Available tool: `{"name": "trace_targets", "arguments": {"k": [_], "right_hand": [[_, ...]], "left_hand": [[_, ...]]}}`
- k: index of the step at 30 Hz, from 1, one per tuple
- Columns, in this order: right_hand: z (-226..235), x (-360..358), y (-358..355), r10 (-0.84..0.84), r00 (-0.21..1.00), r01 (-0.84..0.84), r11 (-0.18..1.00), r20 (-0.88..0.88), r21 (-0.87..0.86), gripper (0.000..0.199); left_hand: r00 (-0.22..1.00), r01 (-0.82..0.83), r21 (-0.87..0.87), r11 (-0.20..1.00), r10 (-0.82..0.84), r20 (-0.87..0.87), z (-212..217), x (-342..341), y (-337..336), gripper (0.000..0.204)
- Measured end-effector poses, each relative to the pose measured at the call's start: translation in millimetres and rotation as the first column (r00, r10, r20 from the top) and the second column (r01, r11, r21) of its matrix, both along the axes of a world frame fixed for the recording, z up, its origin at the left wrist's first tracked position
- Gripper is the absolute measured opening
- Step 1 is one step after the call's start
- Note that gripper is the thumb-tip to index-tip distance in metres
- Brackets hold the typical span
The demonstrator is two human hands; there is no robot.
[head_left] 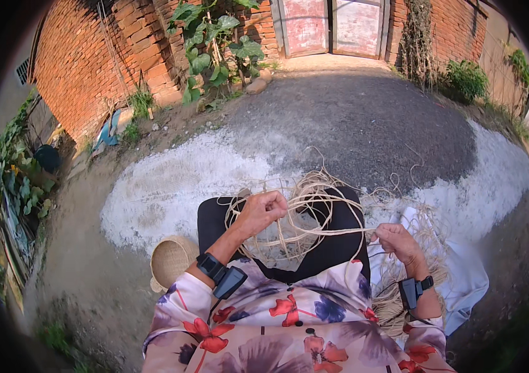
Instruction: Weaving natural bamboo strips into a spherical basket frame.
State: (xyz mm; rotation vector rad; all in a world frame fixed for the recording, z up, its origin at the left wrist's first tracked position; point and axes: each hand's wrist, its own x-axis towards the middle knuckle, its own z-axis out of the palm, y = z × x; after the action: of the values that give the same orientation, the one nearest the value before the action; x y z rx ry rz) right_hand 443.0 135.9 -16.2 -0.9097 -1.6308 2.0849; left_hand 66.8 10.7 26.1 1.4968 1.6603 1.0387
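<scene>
Loose loops of thin tan cord (pixel 323 202) lie across my lap and spread between my knees. My left hand (pixel 263 213) is closed on the cord at the left side of the loops. Off to the right, my right hand (pixel 397 241) pinches a strand that runs nearly straight across from the left hand's side. More tan cord (pixel 395 314) is heaped beside my right leg, partly under my right forearm. Beneath that heap lies a white cloth sheet (pixel 466 280).
A round woven basket (pixel 174 261) stands on the ground by my left knee. Ahead lies grey paving (pixel 364 118) with whitish patches, reaching a faded red door (pixel 356 28). Brick walls (pixel 93 68) and a leafy climbing plant (pixel 211 46) border it.
</scene>
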Motion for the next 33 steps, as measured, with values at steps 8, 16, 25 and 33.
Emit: {"name": "trace_targets", "arguments": {"k": [8,16,25,33], "right_hand": [[-141,331,73,-0.972,-0.074,0.809,0.073,0.223,0.584,0.031],[-43,44,13,-0.655,0.753,0.485,0.477,-0.072,0.733,0.029],[32,-108,-76,0.153,0.948,-0.317,0.490,0.278,0.812,0.023],[-39,146,48,-0.933,0.336,0.352,0.255,0.134,0.901,0.034]], "left_hand": [[0.999,0.001,-0.044,0.999,-0.003,-0.053,5,4,0,0.013],[1.000,-0.004,-0.058,0.998,0.005,0.013,10,7,-1,0.014],[0.999,0.041,0.045,0.998,-0.042,0.018,-2,1,3,0.013],[0.999,0.018,-0.001,1.000,-0.018,-0.045,0,1,3,0.013]]}}
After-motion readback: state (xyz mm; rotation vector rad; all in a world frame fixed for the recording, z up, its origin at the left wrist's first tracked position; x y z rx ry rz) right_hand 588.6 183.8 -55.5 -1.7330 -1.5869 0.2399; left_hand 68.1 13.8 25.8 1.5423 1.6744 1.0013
